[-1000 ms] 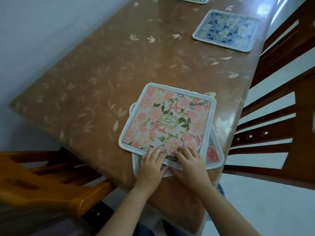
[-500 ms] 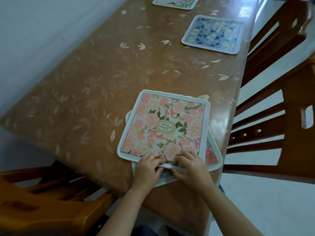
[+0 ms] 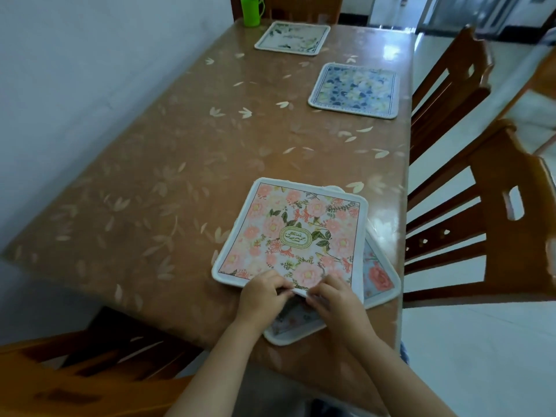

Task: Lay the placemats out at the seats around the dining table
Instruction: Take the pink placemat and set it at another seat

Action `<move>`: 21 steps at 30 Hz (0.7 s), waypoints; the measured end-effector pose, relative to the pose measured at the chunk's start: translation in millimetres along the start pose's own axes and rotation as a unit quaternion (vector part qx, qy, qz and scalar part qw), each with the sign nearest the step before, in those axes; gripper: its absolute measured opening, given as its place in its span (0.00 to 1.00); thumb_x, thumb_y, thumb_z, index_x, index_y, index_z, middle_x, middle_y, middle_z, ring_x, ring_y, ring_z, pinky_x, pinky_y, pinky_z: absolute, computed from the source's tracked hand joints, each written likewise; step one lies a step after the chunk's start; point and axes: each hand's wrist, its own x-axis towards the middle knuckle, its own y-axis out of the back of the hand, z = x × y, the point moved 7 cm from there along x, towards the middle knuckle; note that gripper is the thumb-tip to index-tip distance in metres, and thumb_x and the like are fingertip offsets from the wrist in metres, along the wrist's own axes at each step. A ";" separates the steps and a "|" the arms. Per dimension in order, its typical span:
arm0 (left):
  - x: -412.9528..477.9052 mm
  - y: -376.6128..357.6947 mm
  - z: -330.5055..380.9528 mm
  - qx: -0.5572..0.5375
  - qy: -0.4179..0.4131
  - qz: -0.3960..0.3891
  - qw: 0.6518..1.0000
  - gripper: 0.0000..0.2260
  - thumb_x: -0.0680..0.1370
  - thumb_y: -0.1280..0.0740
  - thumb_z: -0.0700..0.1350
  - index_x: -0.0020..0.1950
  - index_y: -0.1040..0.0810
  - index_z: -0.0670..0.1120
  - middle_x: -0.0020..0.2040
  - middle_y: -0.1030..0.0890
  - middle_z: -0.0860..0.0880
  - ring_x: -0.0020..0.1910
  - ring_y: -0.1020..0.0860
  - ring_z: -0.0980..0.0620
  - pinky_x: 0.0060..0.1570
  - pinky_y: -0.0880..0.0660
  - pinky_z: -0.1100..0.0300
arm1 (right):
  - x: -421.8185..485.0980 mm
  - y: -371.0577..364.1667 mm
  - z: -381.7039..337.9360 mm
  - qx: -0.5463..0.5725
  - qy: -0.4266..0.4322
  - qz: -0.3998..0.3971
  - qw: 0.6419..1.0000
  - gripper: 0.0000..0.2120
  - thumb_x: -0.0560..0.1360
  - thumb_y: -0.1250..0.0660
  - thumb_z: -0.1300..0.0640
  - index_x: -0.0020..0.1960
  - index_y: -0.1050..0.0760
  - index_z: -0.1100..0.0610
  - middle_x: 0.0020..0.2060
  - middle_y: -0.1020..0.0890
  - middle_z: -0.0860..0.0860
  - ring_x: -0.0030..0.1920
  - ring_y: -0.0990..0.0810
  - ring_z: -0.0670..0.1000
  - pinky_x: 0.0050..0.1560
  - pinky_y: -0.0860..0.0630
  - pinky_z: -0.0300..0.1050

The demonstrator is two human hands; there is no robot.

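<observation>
Head view — pink floral placemat (image 3: pixel 293 236) on top of a skewed stack at the dining table's (image 3: pixel 180 164) near right corner; step judged: peel only this top mat from the placemat beneath (image 3: pixel 379 276), pinching its near edge cleanly; left hand (image 3: pixel 262 293) and right hand (image 3: pixel 336 302) both palm-down, fingers curled, nipping that edge — thumbs tucked under.

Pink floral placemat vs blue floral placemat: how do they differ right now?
The pink floral placemat is at the near end of the table, lying askew on another placemat; the blue floral placemat lies alone, flat, farther along the right edge. The left hand and right hand pinch the pink one's near edge; the blue one is untouched. Both are square-ish, white-bordered and floral.
</observation>
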 end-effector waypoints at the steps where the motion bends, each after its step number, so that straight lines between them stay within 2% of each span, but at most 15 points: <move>1: -0.4 5.5 0.0 -0.006 0.001 0.003 1.000 0.04 0.70 0.29 0.41 0.44 0.18 0.45 0.42 0.20 0.47 0.44 0.24 0.50 0.44 0.27 0.57 | -0.1 -1.2 -7.4 -0.002 -0.001 0.005 1.000 0.04 0.68 0.28 0.63 0.42 0.21 0.61 0.38 0.22 0.56 0.40 0.24 0.55 0.36 0.30 0.44; 4: -1.5 21.3 5.3 0.002 -0.025 -0.011 1.000 0.04 0.70 0.29 0.43 0.43 0.18 0.45 0.43 0.19 0.47 0.44 0.24 0.49 0.45 0.26 0.55 | -0.2 -0.5 -25.3 -0.007 -0.014 0.030 0.999 0.06 0.66 0.29 0.69 0.42 0.21 0.63 0.38 0.21 0.59 0.39 0.23 0.59 0.35 0.25 0.51; 8: -4.3 50.4 4.2 0.024 -0.075 -0.040 0.996 0.03 0.70 0.30 0.44 0.42 0.19 0.47 0.42 0.20 0.47 0.43 0.24 0.49 0.44 0.26 0.53 | -2.1 0.0 -50.9 -0.005 -0.028 0.065 0.998 0.05 0.66 0.30 0.69 0.42 0.21 0.64 0.39 0.22 0.59 0.41 0.23 0.59 0.38 0.26 0.48; 11: -10.4 71.4 -4.8 0.023 -0.101 -0.028 0.994 0.02 0.71 0.30 0.43 0.42 0.19 0.46 0.42 0.21 0.47 0.42 0.25 0.50 0.43 0.25 0.53 | 0.4 -4.6 -75.9 -0.011 -0.016 0.092 0.996 0.05 0.65 0.29 0.70 0.40 0.22 0.64 0.37 0.22 0.59 0.39 0.23 0.59 0.37 0.27 0.45; 14: -17.0 84.8 -18.2 0.026 -0.124 -0.019 0.992 0.02 0.71 0.30 0.42 0.43 0.20 0.45 0.42 0.21 0.48 0.43 0.25 0.51 0.42 0.27 0.59 | 3.8 -12.6 -94.8 -0.004 -0.002 0.107 0.994 0.04 0.64 0.28 0.70 0.38 0.22 0.65 0.35 0.22 0.60 0.38 0.23 0.60 0.36 0.24 0.48; 16: -16.4 93.2 -33.0 0.025 -0.122 -0.016 0.992 0.02 0.71 0.30 0.41 0.43 0.20 0.44 0.42 0.21 0.48 0.44 0.25 0.51 0.42 0.28 0.61 | 6.2 -18.6 -99.8 -0.003 0.000 0.112 0.994 0.04 0.65 0.28 0.70 0.38 0.22 0.65 0.35 0.22 0.61 0.37 0.22 0.60 0.35 0.23 0.49; 21: 2.2 114.6 -62.8 0.022 -0.088 -0.007 0.996 0.04 0.72 0.31 0.39 0.45 0.20 0.43 0.45 0.20 0.46 0.45 0.23 0.50 0.47 0.24 0.55 | 29.5 -31.2 -103.5 0.008 0.007 0.112 0.994 0.03 0.66 0.29 0.69 0.38 0.22 0.67 0.35 0.22 0.61 0.36 0.23 0.61 0.34 0.22 0.52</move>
